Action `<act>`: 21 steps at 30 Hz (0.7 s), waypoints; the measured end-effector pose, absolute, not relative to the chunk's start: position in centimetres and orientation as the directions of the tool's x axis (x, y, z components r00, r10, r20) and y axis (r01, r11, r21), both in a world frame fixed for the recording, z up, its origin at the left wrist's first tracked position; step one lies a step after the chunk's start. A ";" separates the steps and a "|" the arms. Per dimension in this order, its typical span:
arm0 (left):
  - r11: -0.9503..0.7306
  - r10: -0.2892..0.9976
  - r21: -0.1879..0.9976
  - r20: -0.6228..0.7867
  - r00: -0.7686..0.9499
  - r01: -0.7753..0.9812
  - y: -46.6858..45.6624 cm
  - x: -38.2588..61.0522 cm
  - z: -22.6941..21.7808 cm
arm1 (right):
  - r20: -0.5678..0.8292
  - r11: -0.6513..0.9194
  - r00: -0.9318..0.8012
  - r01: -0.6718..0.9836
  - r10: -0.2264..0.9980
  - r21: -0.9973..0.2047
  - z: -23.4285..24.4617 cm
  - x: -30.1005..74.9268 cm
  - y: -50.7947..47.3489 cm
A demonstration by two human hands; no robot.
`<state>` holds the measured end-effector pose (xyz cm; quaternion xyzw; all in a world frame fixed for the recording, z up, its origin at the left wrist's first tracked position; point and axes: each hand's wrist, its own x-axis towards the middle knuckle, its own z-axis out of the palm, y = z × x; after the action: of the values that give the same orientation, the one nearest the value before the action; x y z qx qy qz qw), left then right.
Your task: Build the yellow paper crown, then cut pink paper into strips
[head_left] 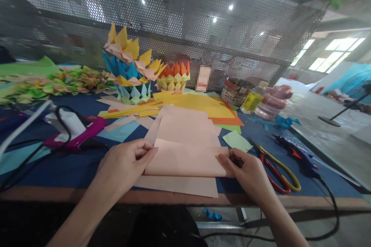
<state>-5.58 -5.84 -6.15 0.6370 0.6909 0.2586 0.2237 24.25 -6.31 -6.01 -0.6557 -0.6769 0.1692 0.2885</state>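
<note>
A folded pink sheet of paper lies on the blue table cover near the front edge, on top of more pink sheets. My left hand pinches its left edge with fingers curled. At the right edge my right hand pinches the fold between thumb and fingers. Both hands hold the same sheet down flat.
Red-and-yellow scissors and a blue glue gun lie to the right, a pink glue gun with black cord to the left. Yellow and orange sheets, folded paper crowns, a woven basket and a bottle stand behind, before a perforated metal screen.
</note>
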 end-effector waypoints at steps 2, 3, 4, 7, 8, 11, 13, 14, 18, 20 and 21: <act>0.066 0.995 0.609 0.019 -0.097 0.790 -5.7 -5.4 -5.9 | 0.184 0.091 0.018 0.818 0.983 -0.568 -5.9 24.2 -6.2; 0.072 0.995 0.593 0.018 -0.102 0.802 -5.7 -5.3 -5.8 | 0.191 0.094 0.014 0.831 0.982 -0.548 -5.8 24.1 -6.2; 0.076 0.994 0.582 0.020 -0.107 0.809 -5.6 -5.2 -5.7 | 0.194 0.094 0.012 0.844 0.981 -0.528 -5.7 24.0 -6.1; 0.062 0.994 0.579 0.036 -0.101 0.813 -5.7 -4.9 -5.3 | 0.196 0.080 0.013 0.884 0.980 -0.460 -5.5 23.8 -6.0; 0.054 0.994 0.576 0.046 -0.097 0.816 -5.8 -4.9 -5.2 | 0.196 0.074 0.015 0.895 0.980 -0.440 -5.5 23.7 -6.0; 0.052 0.993 0.527 0.059 -0.098 0.848 -6.1 -4.8 -5.0 | 0.207 0.069 0.020 0.907 0.978 -0.415 -5.4 23.7 -6.0; 0.056 0.993 0.485 0.063 -0.098 0.873 -6.2 -4.8 -4.9 | 0.214 0.074 0.017 0.909 0.977 -0.410 -5.3 23.6 -6.1; 0.057 0.993 0.466 0.064 -0.098 0.883 -6.2 -4.8 -4.9 | 0.216 0.075 0.015 0.912 0.976 -0.404 -5.3 23.6 -6.1; 0.069 0.994 0.423 0.043 -0.097 0.903 -6.3 -4.8 -4.6 | 0.200 0.041 0.035 0.931 0.979 -0.363 -5.1 23.4 -6.3; 0.070 0.995 0.413 0.032 -0.091 0.908 -6.4 -4.7 -4.6 | 0.201 0.031 0.039 0.942 0.979 -0.335 -5.1 23.3 -6.5; 0.065 0.996 0.405 0.035 -0.087 0.912 -6.5 -4.7 -4.6 | 0.208 0.031 0.039 0.946 0.977 -0.321 -5.1 23.2 -6.5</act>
<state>-4.71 -6.50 -4.62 0.6637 0.7185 0.1644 0.1272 23.21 -6.53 -5.08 -0.6949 -0.6920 0.0403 0.1911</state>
